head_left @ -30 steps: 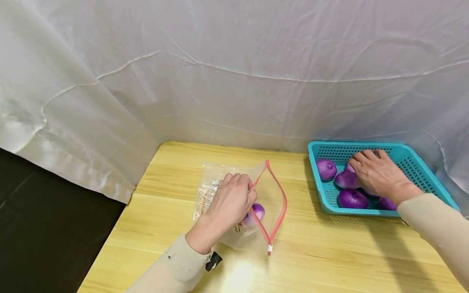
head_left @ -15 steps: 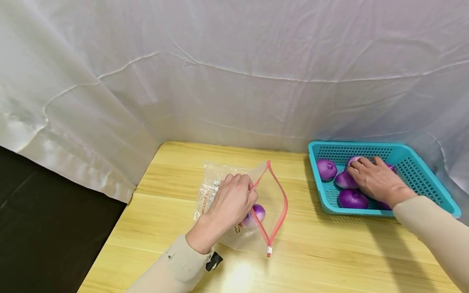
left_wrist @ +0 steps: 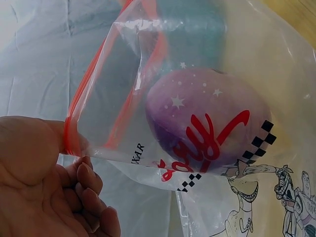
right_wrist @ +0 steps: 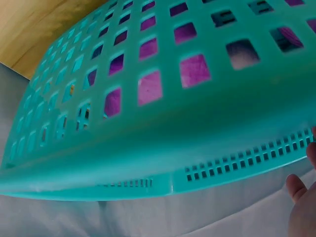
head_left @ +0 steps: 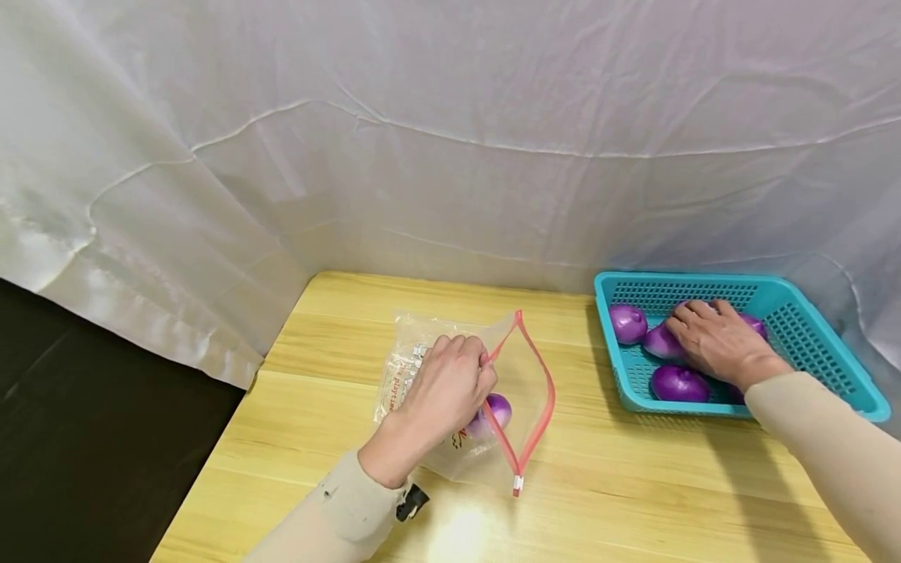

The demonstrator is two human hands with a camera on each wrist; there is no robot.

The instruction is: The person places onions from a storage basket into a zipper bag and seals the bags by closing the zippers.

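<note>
My left hand (head_left: 450, 379) pinches the near-left red zip edge of a clear zip bag (head_left: 521, 391). The bag lies with its mouth spread apart toward the right, and one purple onion (head_left: 498, 413) is inside it. In the left wrist view, thumb and fingers grip the red edge, and the onion (left_wrist: 207, 118) shows through printed plastic. My right hand (head_left: 718, 340) reaches palm down into a turquoise basket (head_left: 838, 344), fingers curled over an onion (head_left: 681, 305) that they mostly hide. In the right wrist view, the basket wall covers most of the hand's work.
More purple onions (head_left: 679, 384) lie in the basket around the right hand, one (head_left: 628, 324) in its left corner. Bare wooden table (head_left: 563, 500) shows between bag and basket. A white cloth (head_left: 450, 156) hangs behind the table.
The right hand has shifted slightly left and lower within the basket, and an onion at its fingertips shows a darker purple side. The left hand keeps its hold on the bag.
</note>
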